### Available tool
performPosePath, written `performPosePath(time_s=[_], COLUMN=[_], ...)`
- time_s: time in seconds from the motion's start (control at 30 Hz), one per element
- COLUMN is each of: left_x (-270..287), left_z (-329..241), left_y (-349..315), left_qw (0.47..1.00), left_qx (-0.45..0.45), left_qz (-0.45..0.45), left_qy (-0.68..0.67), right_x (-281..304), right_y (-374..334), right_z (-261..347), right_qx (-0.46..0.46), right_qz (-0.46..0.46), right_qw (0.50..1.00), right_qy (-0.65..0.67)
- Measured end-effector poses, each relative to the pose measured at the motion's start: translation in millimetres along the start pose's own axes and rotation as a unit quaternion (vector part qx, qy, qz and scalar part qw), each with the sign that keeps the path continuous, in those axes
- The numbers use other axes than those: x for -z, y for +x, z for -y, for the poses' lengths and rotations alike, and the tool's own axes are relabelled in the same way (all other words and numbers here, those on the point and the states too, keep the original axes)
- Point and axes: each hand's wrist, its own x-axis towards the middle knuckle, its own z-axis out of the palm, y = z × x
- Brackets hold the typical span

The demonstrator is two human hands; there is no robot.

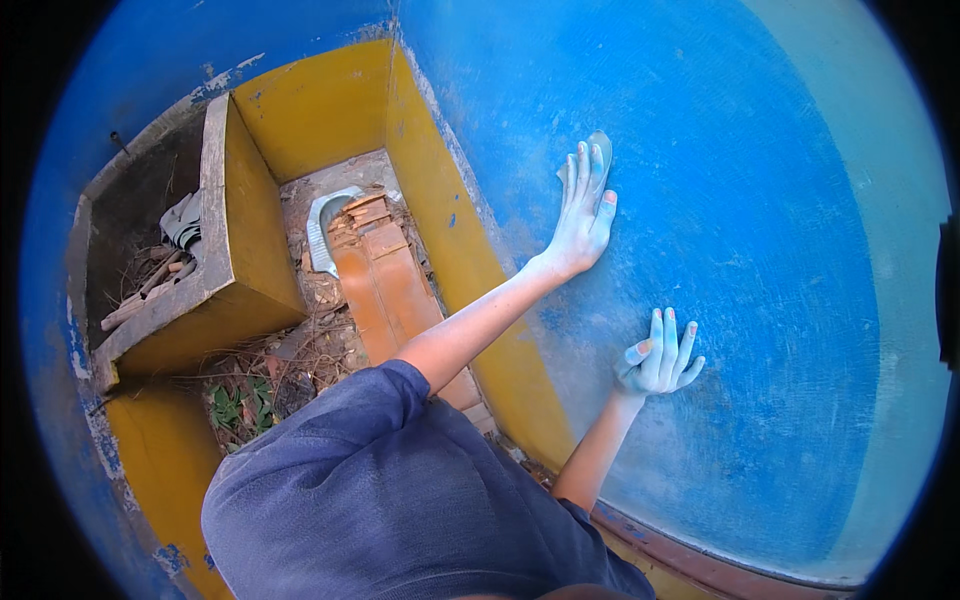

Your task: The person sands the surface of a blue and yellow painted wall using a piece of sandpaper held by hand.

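My left hand [583, 222] lies flat on a blue wall [740, 200], fingers stretched and close together. Under its fingers it presses a thin, pale grey-green piece of sheet [601, 143] that looks like sandpaper; only its edges show. Lower and to the right, my right hand [660, 362] is at the same wall with its fingers spread and nothing visible in it. Whether its palm touches the wall, I cannot tell. Pale dust coats both hands. Fine scratch marks and whitish, dusty patches run over the blue paint.
To the left, a low yellow wall [430, 170] borders a space with rubble, twigs and green leaves [240, 405]. A brown panel [385, 290] and a pale curved ceramic piece [322, 235] lie there. A concrete compartment [215, 190] holds sticks and a grey cloth-like bundle [182, 220].
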Motion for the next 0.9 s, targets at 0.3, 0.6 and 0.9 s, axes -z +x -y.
performPosePath(time_s=[0.3,0.6,0.9], left_x=[-50.4,12.3,38.3], left_z=[-13.0,11.7,24.3], left_y=[-126.6,25.5,22.5], left_qw=[0.99,0.999,0.996], left_qx=[-0.008,-0.016,-0.074], left_qz=[0.14,-0.025,0.052], left_qy=[0.022,-0.046,-0.009], right_x=[3.0,7.1,-18.6], right_y=[1.0,11.3,22.1], right_z=[-5.2,3.9,42.7], right_qx=[0.011,-0.029,-0.145], right_qz=[-0.005,0.021,0.066], right_qw=[1.0,0.999,0.987], right_qy=[0.015,0.036,0.028])
